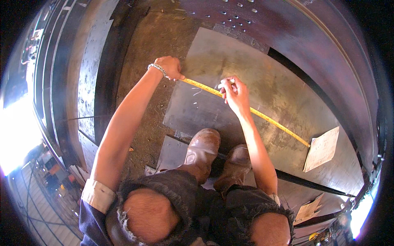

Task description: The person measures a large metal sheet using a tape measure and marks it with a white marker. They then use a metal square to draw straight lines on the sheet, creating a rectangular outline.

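Across the wide metal sheet in front of your feet lies the tape measure, a narrow yellow blade with dark markings along its length. It runs almost straight, slanting from the sheet's left edge down to the right, and its far end meets the paper; you cannot tell whether it stops there or slips beneath. Your left hand, with a silvery bracelet at the wrist, is closed on the tape's left end, thumb lowest, right at the edge of the sheet. Your right hand has its fingers curled around a short white stick, held over the middle of the tape and hiding a small stretch of it; whether the hand touches the tape, you cannot tell.

The sheet is flat, grey and dull, with brownish, smoky stains and a brighter sheen toward the middle. A few short white marks show on it, just below the tape between your hands. The paper is pale, creased and faintly written on, lying tilted on the sheet's right part. Your brown boots stand by the sheet's near edge, and bare brown ground shows to its left.
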Motion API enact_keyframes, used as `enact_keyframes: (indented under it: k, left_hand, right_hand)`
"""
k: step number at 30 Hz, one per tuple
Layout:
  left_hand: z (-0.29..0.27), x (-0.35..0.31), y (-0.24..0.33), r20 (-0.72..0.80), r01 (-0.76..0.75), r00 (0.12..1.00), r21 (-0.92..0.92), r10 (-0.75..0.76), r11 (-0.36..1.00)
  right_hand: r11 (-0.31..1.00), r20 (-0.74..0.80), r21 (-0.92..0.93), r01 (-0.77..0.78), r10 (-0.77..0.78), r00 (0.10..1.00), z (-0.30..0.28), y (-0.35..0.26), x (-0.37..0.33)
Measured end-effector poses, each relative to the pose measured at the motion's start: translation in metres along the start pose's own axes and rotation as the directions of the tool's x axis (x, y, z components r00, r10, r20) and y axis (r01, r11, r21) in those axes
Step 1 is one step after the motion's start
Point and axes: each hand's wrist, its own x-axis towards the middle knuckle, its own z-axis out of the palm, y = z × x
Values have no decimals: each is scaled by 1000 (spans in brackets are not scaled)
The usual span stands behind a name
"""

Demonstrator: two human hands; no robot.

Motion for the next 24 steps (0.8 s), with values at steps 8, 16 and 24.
enact_keyframes:
  k: [8,16,24]
  left_hand:
    - [2,2,-5,11,4,1000,8,-4,1000]
    - [3,4,-5,5,-24,1000,8,23,1000]
    - [3,6,0,24,41,999,41,-42,998]
  right_hand:
    - [997,30,18,-69,68,997,10,-6,3]
    - [999,63,16,-31,30,998,15,-7,18]
    - [997,151,-71,-27,38,988,30,-30,31]
